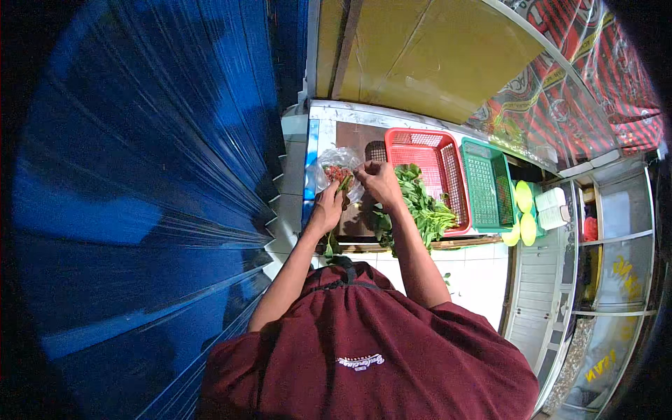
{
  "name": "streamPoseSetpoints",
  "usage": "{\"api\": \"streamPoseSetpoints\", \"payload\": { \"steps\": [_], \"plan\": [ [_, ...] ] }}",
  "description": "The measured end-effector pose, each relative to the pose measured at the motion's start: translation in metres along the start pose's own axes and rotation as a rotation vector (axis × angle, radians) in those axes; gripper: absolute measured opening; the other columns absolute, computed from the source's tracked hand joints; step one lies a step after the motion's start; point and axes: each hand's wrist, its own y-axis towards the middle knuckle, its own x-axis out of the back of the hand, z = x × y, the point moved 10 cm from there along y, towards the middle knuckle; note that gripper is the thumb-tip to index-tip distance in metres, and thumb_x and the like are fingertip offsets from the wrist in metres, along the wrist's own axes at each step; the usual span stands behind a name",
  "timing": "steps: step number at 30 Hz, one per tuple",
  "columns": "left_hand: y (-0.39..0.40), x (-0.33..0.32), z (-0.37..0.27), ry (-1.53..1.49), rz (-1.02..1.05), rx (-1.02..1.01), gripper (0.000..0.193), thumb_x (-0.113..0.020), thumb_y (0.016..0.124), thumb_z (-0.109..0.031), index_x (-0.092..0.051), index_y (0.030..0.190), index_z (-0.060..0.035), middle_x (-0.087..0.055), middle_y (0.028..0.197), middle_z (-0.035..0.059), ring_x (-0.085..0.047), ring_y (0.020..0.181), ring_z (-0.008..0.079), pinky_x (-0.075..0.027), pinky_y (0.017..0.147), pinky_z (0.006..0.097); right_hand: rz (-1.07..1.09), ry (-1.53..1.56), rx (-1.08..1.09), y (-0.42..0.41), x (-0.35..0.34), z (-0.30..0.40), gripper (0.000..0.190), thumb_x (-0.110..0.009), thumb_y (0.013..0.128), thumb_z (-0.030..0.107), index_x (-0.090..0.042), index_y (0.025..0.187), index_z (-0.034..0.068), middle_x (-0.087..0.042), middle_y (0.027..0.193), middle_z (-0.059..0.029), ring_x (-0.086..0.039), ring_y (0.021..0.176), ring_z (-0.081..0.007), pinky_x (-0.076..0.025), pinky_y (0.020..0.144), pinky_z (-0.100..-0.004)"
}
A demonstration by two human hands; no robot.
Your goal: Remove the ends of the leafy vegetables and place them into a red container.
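My left hand grips a small bunch of leafy greens by the green stems. Its leaves hang below the wrist, towards my body. Just beyond those fingers, a clear plastic bag holds many small red pieces, too small to name surely. My right hand is at the bag's right side, fingers bent together; whether anything is pinched there is not visible. Under and beside the right forearm lies a heap of leafy greens, partly over the near-left side of a red plastic basket.
The brown board lies on a white-edged table. A green plastic basket stands right of the red one. Beyond it are yellow-green rounded objects and a white stack. A blue pleated curtain borders the left; glass-fronted cabinets stand right.
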Motion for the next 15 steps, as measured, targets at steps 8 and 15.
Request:
{"api": "streamPoseSetpoints", "payload": {
  "steps": [8,15],
  "plan": [
    [-0.002,-0.005,0.005,0.054,0.037,-0.003,0.040,-0.047,0.095,-0.010,-0.047,0.132,0.0036,-0.054,0.128,0.0281,-0.050,0.122,0.0414,-0.040,0.103,0.0441,0.098,0.089,0.089,-0.003,-0.012,0.009,0.010,-0.064,0.089,0.010,-0.065,0.090,0.000,-0.061,0.072,0.0007,-0.051,0.064,-0.0060,-0.041,0.057,-0.0238],
    [-0.003,0.000,-0.004,0.107,0.024,0.013,0.040,-0.047,0.094,-0.009,-0.046,0.132,0.0034,-0.053,0.128,0.0288,-0.050,0.120,0.0424,-0.040,0.103,0.0450,0.178,0.044,0.156,-0.014,-0.015,0.026,0.012,-0.065,0.092,0.011,-0.065,0.096,0.000,-0.062,0.075,0.0013,-0.052,0.066,-0.0046,-0.041,0.057,-0.0230]
  ]
}}
